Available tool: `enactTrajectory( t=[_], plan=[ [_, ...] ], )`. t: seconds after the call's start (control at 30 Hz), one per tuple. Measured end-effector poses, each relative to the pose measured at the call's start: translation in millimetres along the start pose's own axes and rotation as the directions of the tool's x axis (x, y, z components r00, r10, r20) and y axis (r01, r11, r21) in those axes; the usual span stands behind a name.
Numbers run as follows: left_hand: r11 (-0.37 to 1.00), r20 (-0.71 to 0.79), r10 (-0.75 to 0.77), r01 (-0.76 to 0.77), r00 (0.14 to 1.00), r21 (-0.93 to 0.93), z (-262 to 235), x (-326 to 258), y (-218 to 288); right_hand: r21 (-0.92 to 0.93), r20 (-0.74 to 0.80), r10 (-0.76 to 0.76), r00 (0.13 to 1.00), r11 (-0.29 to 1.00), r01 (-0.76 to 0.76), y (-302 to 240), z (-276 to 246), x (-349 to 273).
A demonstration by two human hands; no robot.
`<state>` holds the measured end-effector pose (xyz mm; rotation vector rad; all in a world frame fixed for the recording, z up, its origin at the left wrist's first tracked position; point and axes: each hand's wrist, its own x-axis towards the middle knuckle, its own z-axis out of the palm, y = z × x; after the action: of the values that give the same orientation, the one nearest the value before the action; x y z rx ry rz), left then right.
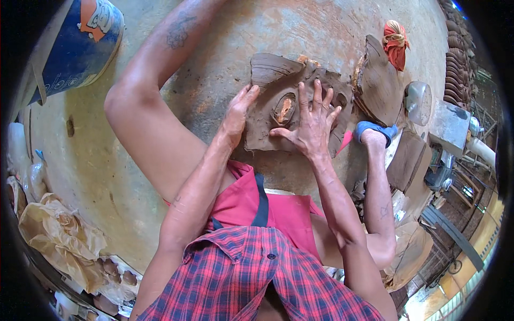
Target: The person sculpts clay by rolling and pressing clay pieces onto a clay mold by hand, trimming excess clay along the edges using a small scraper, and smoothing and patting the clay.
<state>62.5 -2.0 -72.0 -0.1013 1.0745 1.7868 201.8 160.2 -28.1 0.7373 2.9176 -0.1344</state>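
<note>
A flat slab of wet brown clay (pixel 267 115) lies on the concrete floor (pixel 225 48) in front of me, with an oval hollow showing orange in its middle. My left hand (pixel 237 113) presses against the slab's left edge, fingers together. My right hand (pixel 312 122) lies spread flat on top of the slab, just right of the hollow. Both hands are smeared with clay. A thicker lump of clay (pixel 377 83) stands to the right of the slab.
A blue bucket (pixel 80 45) stands at the upper left. An orange cloth (pixel 396 43) lies beyond the lump. Crumpled plastic sheets (pixel 61 235) and small clay pieces (pixel 115 273) lie at lower left. Rows of clay pieces (pixel 458 53) line the far right, near a grey block (pixel 450 125).
</note>
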Motion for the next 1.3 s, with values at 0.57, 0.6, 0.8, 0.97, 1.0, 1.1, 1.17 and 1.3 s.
enactTrajectory(
  t=[0.57,0.6,0.8,0.97,1.0,1.1,1.17,1.3],
  plan=[
    [0.988,-0.144,0.053,-0.03,0.988,0.154,5.3,-6.0,5.2,0.044,-0.022,-0.053,0.998,0.998,0.054,-1.0,-0.4,1.9],
    [0.994,-0.075,0.044,-0.036,0.996,0.104,5.5,-6.7,7.8,0.064,-0.015,-0.02,1.0,0.998,0.021,-6.4,-0.7,-2.6],
    [0.995,-0.16,0.068,-0.055,0.985,0.08,-1.7,2.3,-8.0,0.116,-0.062,0.146,0.987,0.984,-0.138,-35.0,9.0,-8.2],
    [0.994,-0.072,0.028,-0.021,0.997,0.105,5.8,-8.5,11.4,0.159,-0.051,0.27,0.961,0.953,-0.259,-53.6,16.1,-3.2],
    [0.995,-0.071,0.024,-0.017,0.997,0.096,5.8,-9.2,12.9,0.16,-0.055,0.275,0.96,0.952,-0.263,-58.0,15.4,-2.8],
    [0.994,-0.092,0.013,-0.003,0.996,0.108,11.2,-9.3,13.1,0.189,-0.119,0.306,0.945,0.941,-0.281,-64.2,16.8,-2.0],
    [0.993,-0.148,0.023,-0.005,0.989,0.121,6.5,-3.9,2.7,0.201,-0.128,0.322,0.938,0.935,-0.293,-66.2,18.1,5.4],
    [0.989,-0.177,0.055,-0.028,0.983,0.148,-1.1,3.3,-8.8,0.233,-0.148,0.361,0.921,0.918,-0.322,-68.9,22.1,11.5]
  ],
)
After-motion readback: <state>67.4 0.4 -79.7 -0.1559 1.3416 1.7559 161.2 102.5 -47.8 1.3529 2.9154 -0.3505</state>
